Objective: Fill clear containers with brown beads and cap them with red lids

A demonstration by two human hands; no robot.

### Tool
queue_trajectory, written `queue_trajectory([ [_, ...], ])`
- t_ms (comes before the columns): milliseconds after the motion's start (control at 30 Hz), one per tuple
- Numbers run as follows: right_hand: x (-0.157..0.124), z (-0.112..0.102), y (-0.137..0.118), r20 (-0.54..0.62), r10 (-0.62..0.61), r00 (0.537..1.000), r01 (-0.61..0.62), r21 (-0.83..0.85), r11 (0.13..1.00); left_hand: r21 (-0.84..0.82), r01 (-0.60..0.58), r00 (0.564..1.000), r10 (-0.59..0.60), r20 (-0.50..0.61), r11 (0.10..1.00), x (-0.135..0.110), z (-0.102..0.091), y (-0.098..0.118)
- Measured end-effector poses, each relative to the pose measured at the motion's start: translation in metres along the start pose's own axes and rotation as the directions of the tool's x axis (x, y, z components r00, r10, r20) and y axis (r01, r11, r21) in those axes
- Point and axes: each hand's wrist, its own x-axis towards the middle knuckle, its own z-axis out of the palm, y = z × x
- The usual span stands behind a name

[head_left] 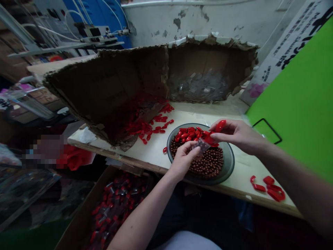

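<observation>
- The landmark is a round grey-green dish point(228, 164) with a raised rim, standing on a pale wooden workbench point(153, 156)
- Inside the dish, dark brown round beads point(208, 163) fill the nearer part, and a heap of glossy red oblong pieces point(188, 134) lies on top of them toward the far side
- The left hand point(184, 160) is over the near-left rim of the dish, with its fingers curled and pressed together, pinching a small clear plastic bag point(201, 144) against the thumb; the bag sits just above the beads, and what is in it is too small to tell
- The right hand point(234, 134) is over the far-right rim of the dish, its thumb and forefinger pinching one red piece point(220, 125) just above the red heap
- Beyond the dish, a torn cardboard box point(111, 86) lies open on its side, with more red pieces point(148, 125) spilling from it onto the bench
- Next to that box and further from the dish, a torn cardboard compartment point(200, 86) holds a pile of clear plastic bags point(199, 86)
- To the right of the dish, a few loose red pieces point(268, 189) lie on the bench
- Below the bench edge and left of the dish, an open cardboard box point(90, 211) is full of bagged red pieces point(117, 205)
</observation>
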Motion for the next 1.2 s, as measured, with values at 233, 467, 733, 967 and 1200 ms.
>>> queue_trajectory([
  [233, 0.000, 0.000, -0.008, 0.154, 0.027, 0.988, -0.019, -0.053, 0.998, 0.010, -0.011, 0.999, 0.011, 0.037, 1.000, 0.002, 0.000, -0.002],
  [467, 0.003, -0.008, -0.012, 0.321, 0.097, 0.942, -0.067, -0.103, 0.992, 0.028, 0.049, 0.991, -0.052, 0.121, 0.998, -0.004, 0.003, 0.002],
  [733, 0.001, -0.006, -0.007, 0.350, 0.112, 0.930, -0.063, -0.149, 0.987, 0.192, 0.022, 0.986, -0.053, 0.156, 0.981, -0.008, 0.003, 0.010],
  [967, -0.006, 0.011, 0.011, 0.314, 0.106, 0.943, -0.108, -0.013, 0.994, 0.273, 0.035, 0.993, -0.065, 0.103, 0.962, -0.012, 0.003, 0.003],
  [1200, -0.005, 0.016, 0.019, 0.303, 0.191, 0.934, -0.217, 0.054, 0.975, 0.129, 0.098, 0.987, -0.113, 0.116, 0.987, -0.005, -0.002, -0.008],
])
